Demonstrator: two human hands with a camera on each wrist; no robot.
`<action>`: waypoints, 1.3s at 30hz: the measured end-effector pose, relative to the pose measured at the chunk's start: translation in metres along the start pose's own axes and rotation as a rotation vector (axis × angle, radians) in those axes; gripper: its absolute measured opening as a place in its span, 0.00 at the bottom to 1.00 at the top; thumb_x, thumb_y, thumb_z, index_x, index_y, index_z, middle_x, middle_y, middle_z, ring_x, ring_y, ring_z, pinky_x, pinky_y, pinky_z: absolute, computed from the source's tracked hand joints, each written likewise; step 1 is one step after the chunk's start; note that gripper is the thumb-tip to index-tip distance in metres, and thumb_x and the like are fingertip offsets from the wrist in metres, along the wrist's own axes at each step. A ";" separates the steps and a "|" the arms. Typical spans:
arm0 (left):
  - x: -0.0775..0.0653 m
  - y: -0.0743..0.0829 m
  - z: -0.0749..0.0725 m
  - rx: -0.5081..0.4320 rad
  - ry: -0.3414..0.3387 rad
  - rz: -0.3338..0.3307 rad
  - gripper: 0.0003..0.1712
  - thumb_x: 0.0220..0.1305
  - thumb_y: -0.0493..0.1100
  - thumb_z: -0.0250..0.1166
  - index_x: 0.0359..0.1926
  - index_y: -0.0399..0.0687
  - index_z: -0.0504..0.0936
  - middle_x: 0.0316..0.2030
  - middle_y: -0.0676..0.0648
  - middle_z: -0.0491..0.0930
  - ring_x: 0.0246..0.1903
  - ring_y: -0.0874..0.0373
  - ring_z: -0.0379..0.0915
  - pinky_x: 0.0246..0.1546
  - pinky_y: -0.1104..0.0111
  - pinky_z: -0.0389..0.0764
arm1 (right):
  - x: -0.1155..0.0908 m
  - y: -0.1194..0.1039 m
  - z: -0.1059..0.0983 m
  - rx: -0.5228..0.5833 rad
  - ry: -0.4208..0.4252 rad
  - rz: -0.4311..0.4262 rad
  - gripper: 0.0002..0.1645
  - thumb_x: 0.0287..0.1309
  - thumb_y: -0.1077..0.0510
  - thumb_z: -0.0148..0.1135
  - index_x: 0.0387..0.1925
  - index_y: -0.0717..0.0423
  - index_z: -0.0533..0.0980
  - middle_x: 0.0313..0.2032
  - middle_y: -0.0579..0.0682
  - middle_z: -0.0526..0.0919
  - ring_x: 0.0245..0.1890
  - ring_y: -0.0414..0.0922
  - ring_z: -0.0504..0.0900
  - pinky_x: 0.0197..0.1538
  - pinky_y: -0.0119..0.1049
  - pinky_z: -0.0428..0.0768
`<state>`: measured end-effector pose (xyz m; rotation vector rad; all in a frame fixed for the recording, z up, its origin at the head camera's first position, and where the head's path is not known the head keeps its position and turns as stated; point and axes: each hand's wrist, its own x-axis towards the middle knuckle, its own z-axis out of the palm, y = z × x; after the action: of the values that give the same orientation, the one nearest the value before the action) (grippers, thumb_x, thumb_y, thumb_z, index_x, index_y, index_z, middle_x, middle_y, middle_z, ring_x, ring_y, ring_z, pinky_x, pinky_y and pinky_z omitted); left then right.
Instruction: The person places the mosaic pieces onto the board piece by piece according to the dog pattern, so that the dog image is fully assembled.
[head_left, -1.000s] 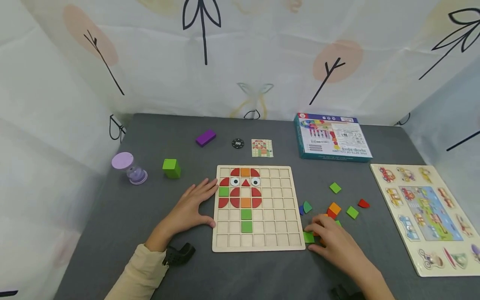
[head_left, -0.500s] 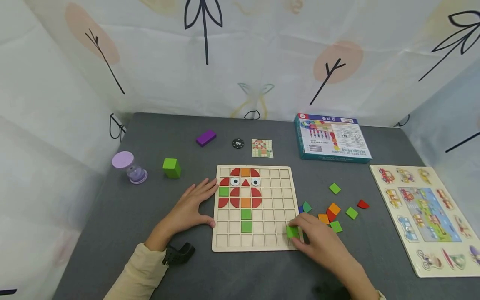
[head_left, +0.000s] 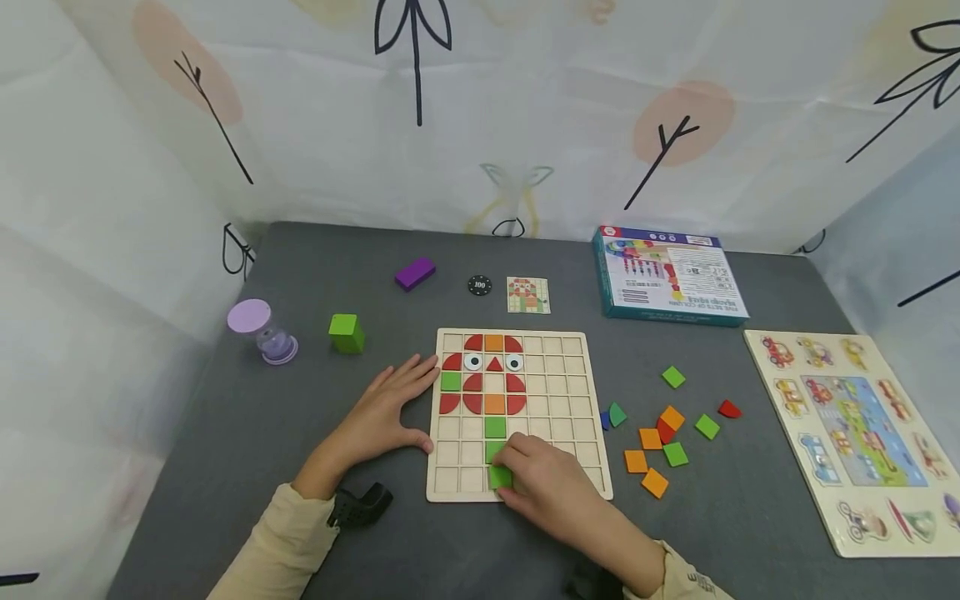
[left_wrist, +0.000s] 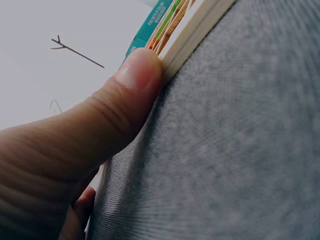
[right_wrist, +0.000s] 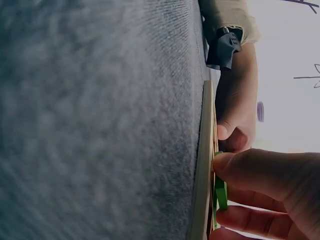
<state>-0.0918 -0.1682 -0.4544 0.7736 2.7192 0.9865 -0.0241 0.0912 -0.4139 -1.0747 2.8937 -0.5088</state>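
Observation:
A wooden grid board (head_left: 555,408) lies in the middle of the table, with red, orange and green pieces and two round eyes set in its squares. My right hand (head_left: 555,487) pinches a green square tile (head_left: 499,477) between thumb and fingers, over the bottom row below two green tiles. In the right wrist view this green tile (right_wrist: 220,194) is at the board's surface, slightly tilted. My left hand (head_left: 382,417) rests along the board's left edge, fingers spread, and its thumb (left_wrist: 137,75) touches the board's side in the left wrist view.
Loose orange, green and red pieces (head_left: 654,483) lie right of the board. Further right is a picture puzzle board (head_left: 768,417). Behind are a box (head_left: 675,275), a pattern card (head_left: 528,296), a black chip (head_left: 479,285) and a purple block (head_left: 415,273). A green cube (head_left: 347,333) and lilac timer (head_left: 273,342) stand left.
My right hand has carried the green tile from the loose pieces leftward across the board to its bottom row. The left hand has stayed at the board's left edge.

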 end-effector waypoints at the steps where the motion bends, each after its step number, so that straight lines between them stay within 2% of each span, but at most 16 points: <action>1: 0.000 0.000 0.000 -0.003 0.000 0.001 0.60 0.32 0.62 0.71 0.67 0.50 0.54 0.68 0.53 0.48 0.68 0.54 0.37 0.63 0.52 0.38 | 0.000 0.000 0.000 -0.004 0.000 0.000 0.15 0.42 0.50 0.68 0.35 0.46 0.77 0.29 0.38 0.70 0.29 0.34 0.68 0.29 0.25 0.72; 14: 0.001 -0.001 0.001 0.001 -0.002 -0.004 0.60 0.31 0.64 0.69 0.67 0.51 0.54 0.68 0.54 0.48 0.68 0.54 0.37 0.63 0.52 0.38 | 0.001 -0.002 0.000 -0.014 -0.048 0.005 0.17 0.43 0.47 0.68 0.37 0.47 0.78 0.31 0.39 0.73 0.30 0.34 0.69 0.32 0.27 0.73; 18: 0.001 0.000 0.001 -0.003 -0.001 -0.004 0.61 0.30 0.64 0.70 0.67 0.51 0.54 0.68 0.54 0.48 0.68 0.54 0.37 0.63 0.52 0.38 | -0.002 0.004 -0.007 0.007 -0.057 0.028 0.20 0.42 0.45 0.68 0.39 0.46 0.78 0.33 0.39 0.74 0.32 0.34 0.71 0.34 0.28 0.75; 21: 0.001 0.000 0.000 -0.008 -0.003 -0.006 0.61 0.30 0.63 0.70 0.67 0.51 0.54 0.68 0.53 0.48 0.68 0.53 0.36 0.63 0.52 0.38 | -0.011 0.021 -0.018 0.017 -0.016 0.053 0.20 0.42 0.48 0.69 0.40 0.46 0.78 0.34 0.38 0.74 0.33 0.34 0.71 0.35 0.29 0.76; 24: 0.001 0.000 0.000 -0.013 -0.002 -0.008 0.61 0.30 0.63 0.70 0.67 0.51 0.54 0.68 0.54 0.48 0.68 0.53 0.36 0.63 0.52 0.37 | -0.026 0.048 -0.031 -0.014 0.031 0.102 0.19 0.40 0.52 0.70 0.39 0.47 0.78 0.35 0.39 0.75 0.34 0.34 0.73 0.35 0.30 0.76; 28: 0.002 0.000 0.000 -0.014 0.000 -0.006 0.61 0.30 0.63 0.70 0.67 0.51 0.54 0.68 0.54 0.48 0.68 0.54 0.37 0.63 0.52 0.37 | -0.052 0.086 -0.050 -0.080 0.028 0.246 0.21 0.35 0.57 0.72 0.38 0.52 0.79 0.34 0.43 0.76 0.31 0.37 0.74 0.32 0.32 0.76; 31: 0.001 0.000 0.000 -0.013 0.000 -0.006 0.61 0.30 0.63 0.70 0.67 0.51 0.54 0.68 0.54 0.48 0.68 0.54 0.37 0.63 0.52 0.37 | -0.069 0.107 -0.060 -0.112 0.003 0.340 0.21 0.34 0.59 0.73 0.37 0.54 0.79 0.32 0.45 0.75 0.28 0.38 0.72 0.31 0.34 0.74; 33: 0.001 0.001 0.000 -0.019 -0.001 -0.010 0.61 0.30 0.63 0.70 0.67 0.51 0.54 0.68 0.54 0.48 0.68 0.54 0.36 0.63 0.51 0.37 | -0.075 0.115 -0.062 -0.112 -0.015 0.363 0.20 0.34 0.59 0.73 0.36 0.54 0.79 0.31 0.45 0.74 0.27 0.39 0.70 0.31 0.35 0.74; 39: 0.001 0.001 0.000 -0.011 -0.006 -0.018 0.61 0.30 0.63 0.70 0.67 0.51 0.54 0.68 0.54 0.48 0.68 0.54 0.36 0.63 0.52 0.37 | -0.079 0.126 -0.058 -0.108 -0.029 0.336 0.17 0.36 0.59 0.72 0.34 0.53 0.80 0.31 0.45 0.72 0.28 0.37 0.70 0.29 0.33 0.72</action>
<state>-0.0922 -0.1673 -0.4539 0.7476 2.7083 0.9923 -0.0507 0.2482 -0.4048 -0.5742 3.0128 -0.3224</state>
